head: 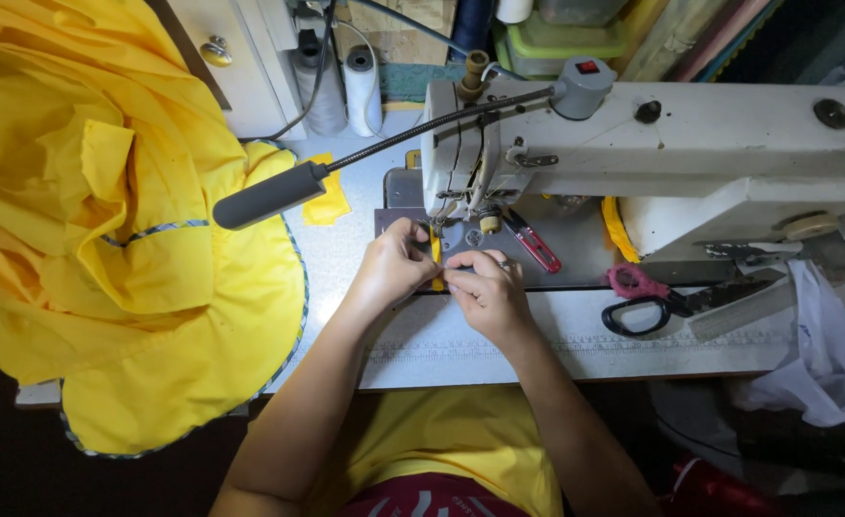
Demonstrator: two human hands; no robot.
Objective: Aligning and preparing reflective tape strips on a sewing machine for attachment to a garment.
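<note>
White sewing table (461,345) fills the scene, a white sewing machine (690,144) at its far right. We pinch a narrow yellow fabric strip (436,251) just before the needle: our left hand (391,268) grips its left edge, our right hand (485,287) presses fingertips on it, the two hands touching. A heap of yellow cloth (107,239) lies left; pink-and-black scissors (652,299) lie right, near the machine's base.

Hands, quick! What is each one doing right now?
Left hand: pinched shut on the yellow strip under the needle.
Right hand: pinched shut on the same strip.
</note>
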